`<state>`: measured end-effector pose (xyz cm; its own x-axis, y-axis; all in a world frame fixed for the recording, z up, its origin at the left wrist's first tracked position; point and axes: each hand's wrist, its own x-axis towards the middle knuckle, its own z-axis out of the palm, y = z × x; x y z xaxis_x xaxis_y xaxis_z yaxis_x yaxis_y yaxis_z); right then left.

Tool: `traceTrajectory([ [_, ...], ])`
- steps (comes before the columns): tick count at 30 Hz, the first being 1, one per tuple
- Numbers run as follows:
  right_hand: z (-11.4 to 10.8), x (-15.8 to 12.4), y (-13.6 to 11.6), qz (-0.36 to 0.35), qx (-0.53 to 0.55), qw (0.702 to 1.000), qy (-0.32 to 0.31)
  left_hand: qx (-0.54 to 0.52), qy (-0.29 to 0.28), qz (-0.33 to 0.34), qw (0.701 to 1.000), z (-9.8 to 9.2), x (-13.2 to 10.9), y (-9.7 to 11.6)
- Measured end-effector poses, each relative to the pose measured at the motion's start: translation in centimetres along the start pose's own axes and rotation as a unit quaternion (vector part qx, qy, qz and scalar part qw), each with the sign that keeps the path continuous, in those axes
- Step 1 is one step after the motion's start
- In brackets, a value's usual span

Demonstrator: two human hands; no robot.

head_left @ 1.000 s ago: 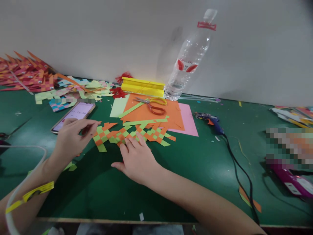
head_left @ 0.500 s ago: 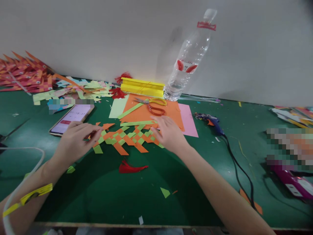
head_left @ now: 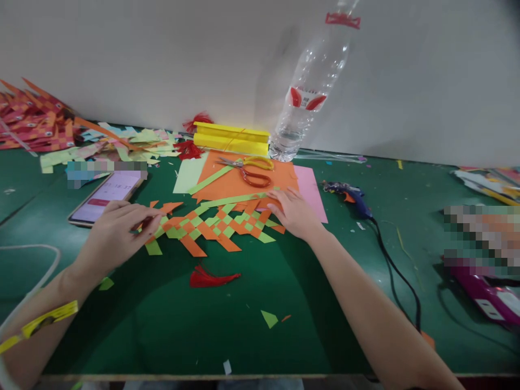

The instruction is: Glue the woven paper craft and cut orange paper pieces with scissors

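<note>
Head view: orange-and-green paper weave (head_left: 219, 225) lies on the surface (head_left: 292, 336), left hand (head_left: 117, 230) apparently pinching its left end, right hand's (head_left: 298, 216) fingers outstretched by the lime strip (head_left: 238, 200); handling step, presumably, next move calling for light steadying.

Pinches the left end of some orange-and-green woven paper (head_left: 215, 225) with the left hand (head_left: 116, 233); spreads the right hand (head_left: 298, 216) loosely at the tip of a green strip (head_left: 235, 200). Shows a red tassel (head_left: 209, 278) in front, and scissors (head_left: 254, 176) on an orange sheet (head_left: 284, 173) beyond.
</note>
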<state>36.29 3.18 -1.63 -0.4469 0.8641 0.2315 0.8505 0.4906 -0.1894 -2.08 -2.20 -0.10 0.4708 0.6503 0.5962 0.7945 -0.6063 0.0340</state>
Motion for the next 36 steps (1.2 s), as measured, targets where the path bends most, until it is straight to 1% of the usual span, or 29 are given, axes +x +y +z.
traceTrajectory([
  [3, 0.2, -0.2, 0.7, 0.021, -0.03, 0.999, 0.008, -0.01, 0.007, -0.008, 1.0, 0.0, 0.0, 0.0],
  [7, 0.1, -0.3, 0.9, 0.027, -0.067, 0.997, 0.018, -0.008, 0.003, -0.001, 1.0, -0.1, 0.0, 0.0],
  [11, -0.5, -0.4, 0.8, 0.021, -0.058, 0.998, 0.031, 0.002, -0.005, 0.007, 1.0, 0.0, -0.1, 0.1],
  [13, -1.1, -0.6, 1.1, 0.024, -0.049, 0.997, 0.053, -0.001, -0.007, 0.012, 1.0, 0.0, -0.2, 0.0],
  [16, -1.8, -1.3, 1.9, 0.045, -0.037, 0.993, 0.106, -0.01, -0.009, 0.018, 1.0, 0.1, -0.3, -0.1],
  [18, -2.0, -1.8, 2.5, 0.059, -0.025, 0.99, 0.126, -0.017, -0.007, 0.023, 1.0, 0.1, -0.3, -0.1],
  [20, -1.9, -2.1, 2.7, 0.062, -0.006, 0.992, 0.112, -0.022, -0.009, 0.026, 0.999, 0.1, -0.3, -0.1],
  [22, -1.7, -2.1, 2.3, 0.051, 0.015, 0.996, 0.077, -0.022, -0.01, 0.024, 0.999, 0.2, -0.3, -0.1],
  [24, -1.5, -1.8, 1.4, 0.028, 0.036, 0.998, 0.038, -0.023, -0.012, 0.022, 0.999, 0.2, -0.4, -0.1],
  [27, -1.2, -0.7, -0.5, -0.009, 0.054, 0.999, -0.003, -0.025, -0.011, 0.026, 0.999, 0.2, -0.3, -0.1],
  [31, -0.9, 1.0, -2.3, -0.021, 0.068, 0.997, -0.031, -0.027, -0.016, 0.028, 0.999, 0.0, -0.2, 0.0],
  [36, -0.2, 3.1, -2.6, -0.033, 0.054, 0.997, -0.045, -0.029, -0.015, 0.033, 0.999, 0.0, -0.2, 0.2],
])
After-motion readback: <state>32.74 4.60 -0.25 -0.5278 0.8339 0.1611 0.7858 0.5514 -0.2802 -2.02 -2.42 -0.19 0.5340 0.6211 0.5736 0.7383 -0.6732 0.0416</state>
